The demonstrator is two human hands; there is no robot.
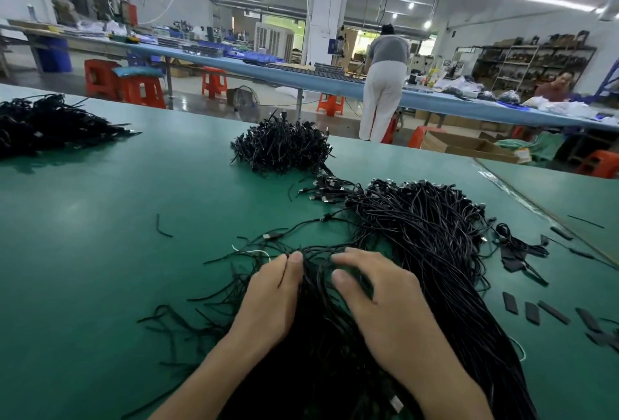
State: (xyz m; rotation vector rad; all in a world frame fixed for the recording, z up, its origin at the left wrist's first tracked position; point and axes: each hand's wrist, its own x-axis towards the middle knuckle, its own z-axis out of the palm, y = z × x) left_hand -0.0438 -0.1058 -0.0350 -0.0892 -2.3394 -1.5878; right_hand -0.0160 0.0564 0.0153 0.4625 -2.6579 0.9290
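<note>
At the bottom centre of the frame, two bare forearms reach into a thick cable bundle (418, 252), a mass of thin, matte black cords that fans from the lower edge up toward the right of centre. Its far ends carry small rectangular plugs. The left hand (268, 299) pinches a few strands between thumb and forefinger at the bundle's left edge. The right hand (378, 302) rests on top of the cords just beside it, fingers spread and lightly bent, gripping nothing that shows. Everything lies on a smooth, faintly glossy green table mat (100, 252).

At the lower right lie flat black strips (510, 302), short and rectangular. A single kinked cord offcut (162, 227) sits alone left of centre. Further up, in mid-frame, stands a bristly, rounded heap of coiled cables (281, 148), and a flatter heap (50, 124) spreads at the upper left edge.

Beyond the table are orange plastic stools (100, 79), a long blue-topped bench (268, 67), and a standing person (385, 84) with their back turned.
</note>
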